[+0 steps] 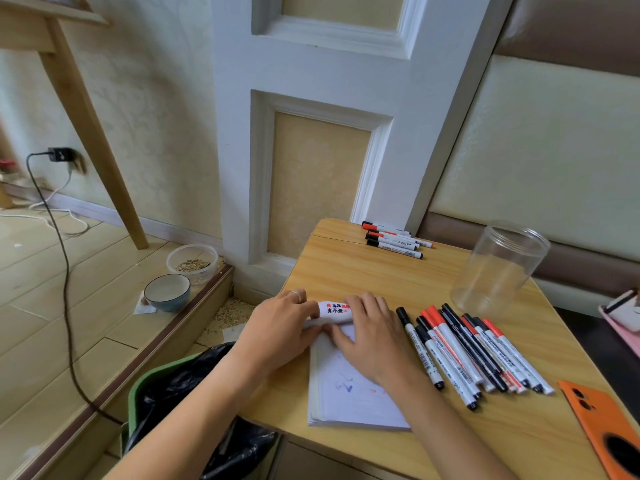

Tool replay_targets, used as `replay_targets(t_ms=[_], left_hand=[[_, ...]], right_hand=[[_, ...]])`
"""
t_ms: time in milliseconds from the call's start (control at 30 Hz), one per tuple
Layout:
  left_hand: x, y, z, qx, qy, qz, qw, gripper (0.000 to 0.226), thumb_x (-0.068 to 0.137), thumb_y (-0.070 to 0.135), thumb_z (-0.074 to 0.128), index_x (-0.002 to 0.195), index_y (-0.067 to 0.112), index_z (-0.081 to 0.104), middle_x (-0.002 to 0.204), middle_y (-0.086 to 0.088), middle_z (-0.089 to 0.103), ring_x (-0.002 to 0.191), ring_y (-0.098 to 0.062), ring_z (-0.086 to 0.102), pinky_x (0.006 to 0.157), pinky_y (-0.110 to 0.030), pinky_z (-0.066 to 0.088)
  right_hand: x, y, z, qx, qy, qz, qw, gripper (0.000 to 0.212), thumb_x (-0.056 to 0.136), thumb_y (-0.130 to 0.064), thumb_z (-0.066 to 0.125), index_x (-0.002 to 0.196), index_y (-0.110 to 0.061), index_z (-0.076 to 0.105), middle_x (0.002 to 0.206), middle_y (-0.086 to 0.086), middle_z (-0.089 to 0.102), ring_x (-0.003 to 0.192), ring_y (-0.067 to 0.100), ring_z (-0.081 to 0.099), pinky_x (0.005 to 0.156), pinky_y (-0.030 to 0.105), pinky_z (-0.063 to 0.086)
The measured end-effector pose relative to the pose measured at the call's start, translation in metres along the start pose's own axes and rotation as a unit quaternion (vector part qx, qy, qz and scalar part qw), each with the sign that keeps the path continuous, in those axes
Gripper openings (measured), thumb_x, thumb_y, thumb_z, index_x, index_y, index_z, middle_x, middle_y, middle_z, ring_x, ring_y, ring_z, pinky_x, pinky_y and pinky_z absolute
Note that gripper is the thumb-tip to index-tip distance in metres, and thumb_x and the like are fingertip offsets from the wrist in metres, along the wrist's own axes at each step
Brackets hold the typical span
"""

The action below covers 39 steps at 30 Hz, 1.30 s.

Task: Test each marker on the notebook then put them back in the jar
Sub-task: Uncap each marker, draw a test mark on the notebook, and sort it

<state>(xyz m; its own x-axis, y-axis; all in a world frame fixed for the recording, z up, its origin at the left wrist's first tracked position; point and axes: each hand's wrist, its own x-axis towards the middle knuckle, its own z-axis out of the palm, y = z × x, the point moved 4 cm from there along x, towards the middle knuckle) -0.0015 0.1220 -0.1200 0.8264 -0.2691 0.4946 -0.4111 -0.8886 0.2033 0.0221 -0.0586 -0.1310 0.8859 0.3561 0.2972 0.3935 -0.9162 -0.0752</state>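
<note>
A white notebook [349, 393] lies at the table's front edge, with faint blue and red scribbles on its open page. Its top pages are rolled back into a white roll [334, 311] printed with red and black characters. My left hand [277, 327] grips the roll's left end, thumb beneath it. My right hand [367, 334] rests flat over the roll's right end and the page. Several capped black and red markers [467, 351] lie in a pile to the right of the notebook. Behind them stands a clear jar [498, 268], upright with nothing inside.
Several more markers [394, 239] lie at the wooden table's [363, 271] far edge. An orange phone case [602, 420] sits front right, a pink item [623, 313] at the right edge. A green bin [180, 393] with a black bag stands left of the table; two bowls [168, 292] are on the floor.
</note>
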Motion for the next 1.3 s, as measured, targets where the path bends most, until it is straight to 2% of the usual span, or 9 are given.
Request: replay_targets(t_ms=[100, 200, 400, 600, 667, 800, 967, 1100, 1300], left_hand=[[-0.009, -0.004, -0.016, 0.011, -0.033, -0.026, 0.999, 0.020, 0.093, 0.041, 0.059, 0.106, 0.028, 0.067, 0.100, 0.005, 0.059, 0.091, -0.021, 0.063, 0.062, -0.030, 0.036], [-0.023, -0.015, -0.032, 0.027, -0.052, -0.056, 0.997, 0.018, 0.095, 0.039, 0.056, 0.111, 0.032, 0.063, 0.100, 0.009, 0.056, 0.086, -0.017, 0.061, 0.059, -0.030, 0.039], [-0.061, -0.054, -0.058, 0.093, -0.069, -0.173, 0.978, 0.012, 0.093, 0.034, 0.053, 0.100, 0.024, 0.051, 0.089, 0.006, 0.054, 0.075, -0.022, 0.059, 0.055, -0.033, 0.041], [-0.109, -0.104, -0.038, 0.091, -0.215, -0.278, 0.932, 0.012, 0.090, 0.034, 0.056, 0.089, 0.025, 0.049, 0.083, 0.005, 0.054, 0.076, -0.021, 0.056, 0.060, -0.031, 0.039], [-0.114, -0.110, -0.029, 0.079, -0.234, -0.280, 0.928, 0.012, 0.091, 0.034, 0.055, 0.089, 0.024, 0.050, 0.085, 0.004, 0.056, 0.079, -0.022, 0.058, 0.059, -0.031, 0.040], [-0.105, -0.110, -0.021, 0.066, -0.221, -0.278, 0.932, 0.028, 0.093, 0.044, 0.058, 0.105, 0.019, 0.056, 0.104, -0.001, 0.061, 0.095, -0.025, 0.061, 0.068, -0.033, 0.046], [-0.069, -0.081, -0.023, -0.005, -0.074, -0.257, 0.964, 0.021, 0.097, 0.034, 0.054, 0.111, 0.018, 0.058, 0.108, -0.001, 0.061, 0.099, -0.025, 0.061, 0.078, -0.039, 0.052], [-0.037, -0.044, -0.020, -0.082, 0.019, -0.195, 0.977, 0.020, 0.095, 0.021, 0.054, 0.113, 0.019, 0.063, 0.112, 0.000, 0.062, 0.100, -0.022, 0.061, 0.083, -0.040, 0.052], [0.006, 0.010, 0.014, -0.151, -0.031, -0.079, 0.985, 0.032, 0.094, 0.016, 0.054, 0.124, 0.022, 0.064, 0.127, -0.001, 0.064, 0.111, -0.025, 0.062, 0.092, -0.041, 0.050]], right_hand=[[-0.001, 0.001, 0.000, -0.012, -0.009, -0.003, 1.000, 0.074, 0.090, -0.076, 0.017, 0.132, -0.025, 0.049, 0.122, -0.005, 0.049, 0.112, 0.019, 0.045, 0.093, 0.036, 0.044], [0.000, 0.002, 0.002, -0.018, 0.001, -0.008, 1.000, 0.074, 0.090, -0.074, 0.018, 0.130, -0.024, 0.055, 0.119, -0.004, 0.051, 0.110, 0.021, 0.047, 0.090, 0.035, 0.045], [0.002, 0.003, 0.004, -0.026, -0.005, -0.002, 1.000, 0.063, 0.096, -0.069, 0.027, 0.131, -0.024, 0.055, 0.121, -0.003, 0.052, 0.111, 0.022, 0.047, 0.092, 0.038, 0.046], [0.004, 0.000, 0.005, -0.021, 0.005, 0.004, 1.000, 0.054, 0.096, -0.064, 0.035, 0.123, -0.023, 0.058, 0.115, -0.004, 0.052, 0.108, 0.022, 0.047, 0.090, 0.041, 0.047], [0.003, 0.000, 0.005, -0.019, 0.011, 0.004, 1.000, 0.052, 0.096, -0.064, 0.037, 0.123, -0.024, 0.058, 0.114, -0.004, 0.051, 0.108, 0.022, 0.047, 0.089, 0.040, 0.047], [0.002, -0.002, 0.003, -0.020, 0.005, 0.007, 1.000, 0.052, 0.097, -0.063, 0.037, 0.124, -0.023, 0.058, 0.115, -0.004, 0.051, 0.109, 0.022, 0.047, 0.089, 0.039, 0.047], [0.000, -0.005, -0.002, -0.023, -0.006, 0.009, 1.000, 0.049, 0.100, -0.060, 0.037, 0.126, -0.023, 0.056, 0.118, -0.003, 0.050, 0.111, 0.020, 0.045, 0.091, 0.038, 0.046], [-0.001, -0.004, -0.004, -0.019, -0.008, 0.013, 1.000, 0.052, 0.099, -0.062, 0.035, 0.126, -0.023, 0.057, 0.119, -0.005, 0.049, 0.112, 0.019, 0.045, 0.092, 0.037, 0.045], [-0.001, -0.005, -0.010, -0.021, -0.008, 0.013, 1.000, 0.075, 0.089, -0.066, 0.015, 0.129, -0.020, 0.059, 0.120, 0.000, 0.053, 0.114, 0.023, 0.048, 0.093, 0.040, 0.047]])
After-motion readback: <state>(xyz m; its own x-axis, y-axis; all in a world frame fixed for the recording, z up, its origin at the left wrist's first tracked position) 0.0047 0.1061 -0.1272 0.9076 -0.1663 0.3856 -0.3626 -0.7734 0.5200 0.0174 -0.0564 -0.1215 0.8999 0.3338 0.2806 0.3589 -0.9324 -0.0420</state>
